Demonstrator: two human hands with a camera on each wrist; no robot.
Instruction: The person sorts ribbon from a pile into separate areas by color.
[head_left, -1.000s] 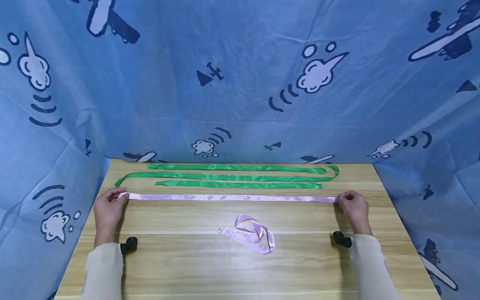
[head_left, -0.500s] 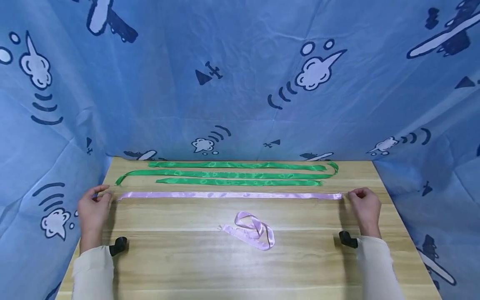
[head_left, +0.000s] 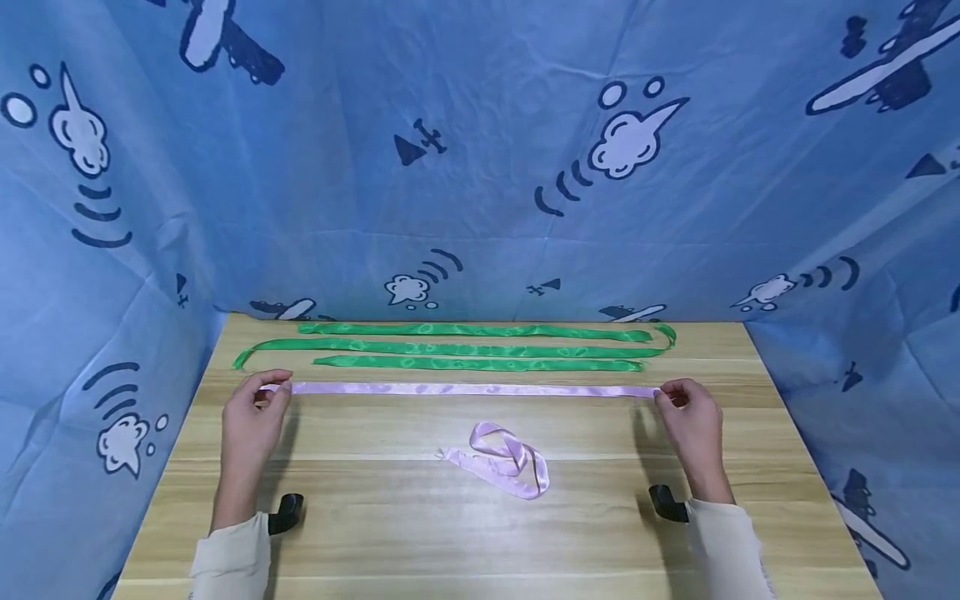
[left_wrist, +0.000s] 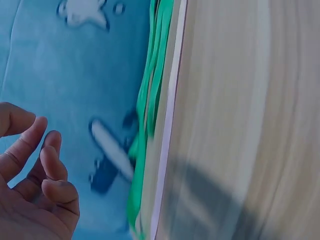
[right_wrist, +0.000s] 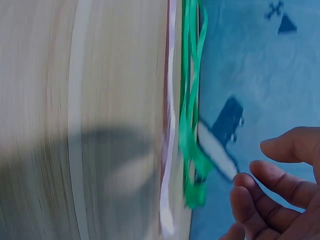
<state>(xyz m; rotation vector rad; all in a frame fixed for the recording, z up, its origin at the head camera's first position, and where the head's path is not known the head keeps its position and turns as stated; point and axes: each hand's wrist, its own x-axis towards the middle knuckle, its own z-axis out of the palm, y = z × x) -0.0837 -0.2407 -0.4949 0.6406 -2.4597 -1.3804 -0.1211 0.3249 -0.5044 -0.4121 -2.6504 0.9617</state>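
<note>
A lilac satin ribbon [head_left: 465, 389] lies stretched straight from side to side across the wooden table. Over its left end is my left hand [head_left: 255, 421], fingers loosely bent; the left wrist view shows thumb and forefinger close together with nothing between them. At the ribbon's right end hovers my right hand [head_left: 692, 421], which is likewise bare-fingered, thumb and forefinger apart in the right wrist view. Both wrist views show the ribbon [left_wrist: 167, 120] lying free of the fingers. A second lilac ribbon [head_left: 486, 472] rests in loose loops nearer the front, touched by neither hand.
Behind the straight lilac ribbon, green ribbon [head_left: 465, 351] runs in several parallel rows, with bends at the sides. Blue patterned cloth [head_left: 480, 208] walls the table [head_left: 375, 533] at the back and both sides. Black wrist cameras [head_left: 287, 513] stick out inward from the sleeves.
Both hands first held the straight lilac ribbon's ends, then let go and spread outward. Now they have come back inward over the ends. The ribbons themselves have stayed about where they were.
</note>
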